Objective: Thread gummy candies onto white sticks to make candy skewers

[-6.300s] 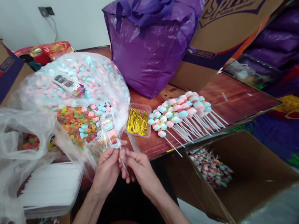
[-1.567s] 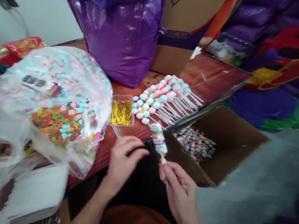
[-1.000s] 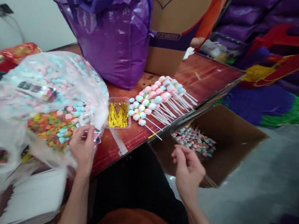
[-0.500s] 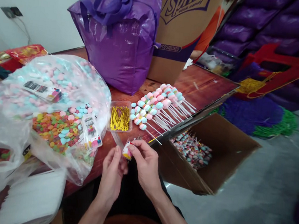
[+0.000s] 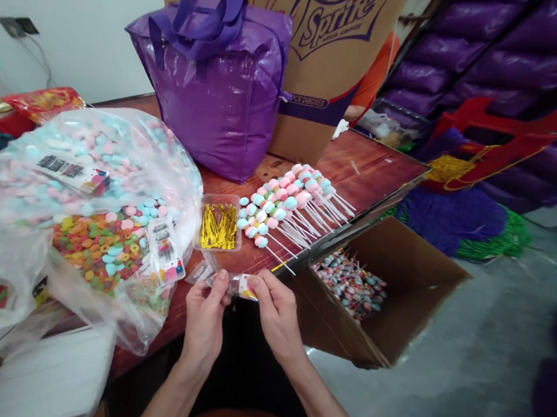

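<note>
A small clear plastic bag with a colourful printed end [image 5: 246,287] is stretched between my two hands at the table's front edge. My right hand [image 5: 279,318] pinches its printed end between thumb and fingers. The thumb and fingers of my left hand [image 5: 206,317] are closed on the clear part. Just beyond sits a clear box of gold twist ties [image 5: 219,225]. To its right lie rows of candy skewers [image 5: 279,205], pastel pieces threaded on white sticks. Printed bags [image 5: 167,251] like the held one lie on a large plastic bag of loose candy [image 5: 111,144].
A purple tote bag [image 5: 211,95] and a large carton [image 5: 312,119] stand at the back. An open cardboard box [image 5: 415,276] with finished-looking candy skewers is below the table's right edge. White sticks [image 5: 42,369] lie at lower left. An orange sleeve [image 5: 377,73] shows behind the carton.
My hands have moved slightly apart, and the small bag now stretches sideways between them, its printed end turned toward the right hand. The camera view has shifted a little.
</note>
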`<state>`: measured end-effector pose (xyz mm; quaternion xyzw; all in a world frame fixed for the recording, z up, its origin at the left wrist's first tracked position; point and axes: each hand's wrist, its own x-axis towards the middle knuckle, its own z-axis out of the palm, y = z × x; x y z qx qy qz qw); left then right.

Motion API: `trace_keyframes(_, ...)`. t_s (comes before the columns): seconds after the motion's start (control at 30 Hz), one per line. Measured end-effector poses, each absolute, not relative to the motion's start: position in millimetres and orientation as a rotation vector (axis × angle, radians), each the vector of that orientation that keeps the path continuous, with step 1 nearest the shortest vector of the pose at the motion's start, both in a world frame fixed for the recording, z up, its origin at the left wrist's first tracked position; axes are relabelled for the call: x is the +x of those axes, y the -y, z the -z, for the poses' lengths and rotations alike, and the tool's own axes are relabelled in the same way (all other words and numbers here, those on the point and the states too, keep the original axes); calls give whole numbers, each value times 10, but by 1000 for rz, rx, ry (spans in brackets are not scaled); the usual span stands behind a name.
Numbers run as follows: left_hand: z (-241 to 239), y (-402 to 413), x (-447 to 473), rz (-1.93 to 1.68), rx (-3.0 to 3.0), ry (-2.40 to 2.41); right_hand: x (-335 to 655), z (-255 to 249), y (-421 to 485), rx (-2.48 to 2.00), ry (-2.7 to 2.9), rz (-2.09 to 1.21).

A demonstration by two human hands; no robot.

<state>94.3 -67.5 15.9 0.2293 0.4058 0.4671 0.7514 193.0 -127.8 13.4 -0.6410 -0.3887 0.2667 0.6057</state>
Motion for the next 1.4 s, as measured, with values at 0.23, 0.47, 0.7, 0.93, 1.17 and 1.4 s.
trace_keyframes(0.23,-173,629,953,-1003,430,-889,1988,44,1242,-1552,911,-589)
trace_keyframes(0.47,-193,450,977,-1211,381,-959,2128,-23,1159,-1655,898,-445)
trace_keyframes(0.7,-239,275,961,-1232,284,-947,2825,-142,835,-2046,1157,341)
trace_keyframes(0.93,-228,238,960,-1151,196,-967,3194,62,607,-2270,1303,511)
trace_keyframes(1.17,-189,161,968,-1171,138,-973,2815,-129,1113,-1721,1118,127)
trace_keyframes(1.4,-153,181,1027,-1169,203,-936,2492,-151,1639,-1627,1211,-8)
